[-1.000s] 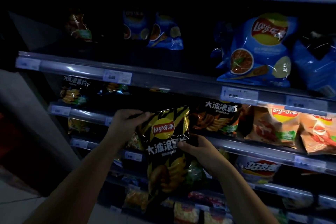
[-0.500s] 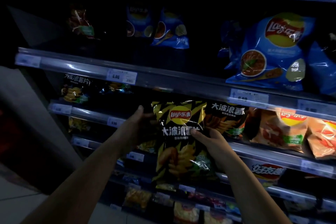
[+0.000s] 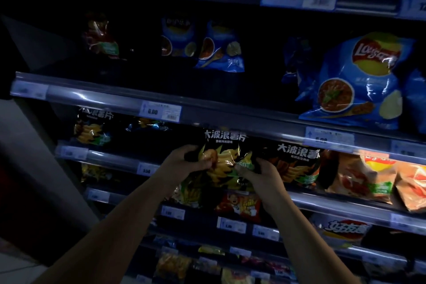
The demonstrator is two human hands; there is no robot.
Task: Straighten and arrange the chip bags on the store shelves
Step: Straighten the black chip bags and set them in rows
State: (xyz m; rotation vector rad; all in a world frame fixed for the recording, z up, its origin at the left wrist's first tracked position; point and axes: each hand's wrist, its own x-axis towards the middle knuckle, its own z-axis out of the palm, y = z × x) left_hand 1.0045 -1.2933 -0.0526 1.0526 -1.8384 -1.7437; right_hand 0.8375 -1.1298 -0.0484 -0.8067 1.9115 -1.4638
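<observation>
A black wavy-chip bag [image 3: 224, 152] stands upright in the middle shelf, its top tucked under the rail above. My left hand [image 3: 184, 161] grips its lower left side and my right hand [image 3: 258, 175] grips its lower right corner. Right beside it stands another black bag [image 3: 297, 163]. Orange bags [image 3: 364, 175] follow to the right. A further black bag [image 3: 93, 128] sits far left on the same shelf. One shelf up, a large blue bag [image 3: 359, 80] leans at the right and smaller blue bags [image 3: 219, 48] sit deep in the dark.
Shelf rails with price tags [image 3: 161, 112] run across each level. Lower shelves hold a red snack bag [image 3: 239, 205], a white bag [image 3: 341, 230] and yellow packs [image 3: 173, 263]. The shelving's grey end panel [image 3: 30, 168] rises at the left. Lighting is dim.
Both hands have lifted the black bag from in front of the shelves up and back into the middle shelf beside the other black bag. The view has moved closer.
</observation>
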